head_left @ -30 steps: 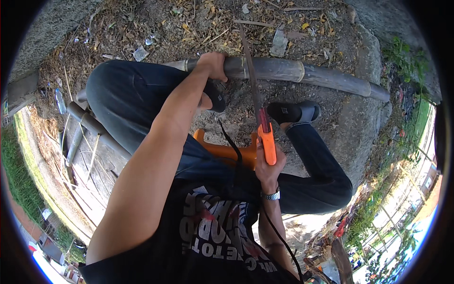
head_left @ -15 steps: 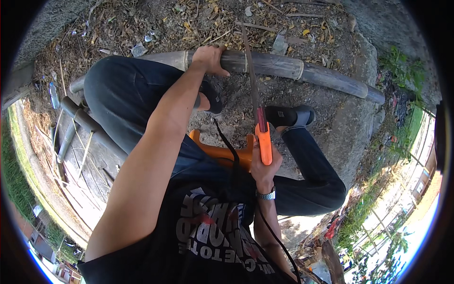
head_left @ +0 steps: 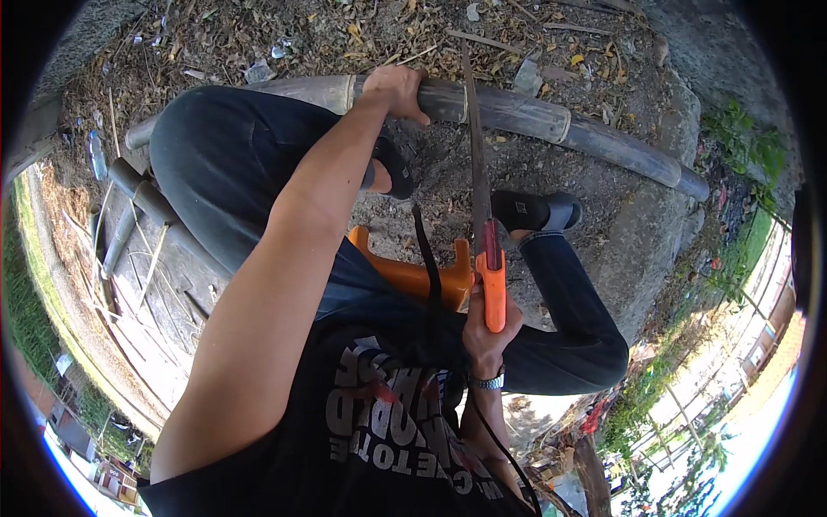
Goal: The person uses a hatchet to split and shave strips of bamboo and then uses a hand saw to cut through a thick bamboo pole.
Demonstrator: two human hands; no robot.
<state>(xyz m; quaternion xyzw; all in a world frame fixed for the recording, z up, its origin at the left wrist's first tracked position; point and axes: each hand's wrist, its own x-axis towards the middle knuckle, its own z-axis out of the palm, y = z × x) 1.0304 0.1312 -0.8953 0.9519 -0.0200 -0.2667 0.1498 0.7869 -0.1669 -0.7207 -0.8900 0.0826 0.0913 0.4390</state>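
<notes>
A long dark bamboo pole (head_left: 517,115) with pale node rings lies crosswise on the ground in front of me. My left hand (head_left: 394,90) is closed over the pole, thumb toward me. In my right hand (head_left: 485,338) is the orange handle of a handsaw (head_left: 494,297). The saw's long narrow blade points away from me and crosses the pole just right of my left hand. Whether its teeth have cut into the bamboo, I cannot tell.
An orange plastic stool (head_left: 403,276) stands beneath me, partly hidden by a dark strap (head_left: 424,250). More bamboo pieces (head_left: 146,196) lie at the left, near a plastic bottle (head_left: 97,155). A rough concrete edge (head_left: 642,250) runs along the right. Dry leaves cover the far ground.
My right hand has drawn the saw back toward me, its blade still across the pole. My left hand keeps its hold on the bamboo. The whole view has shifted slightly.
</notes>
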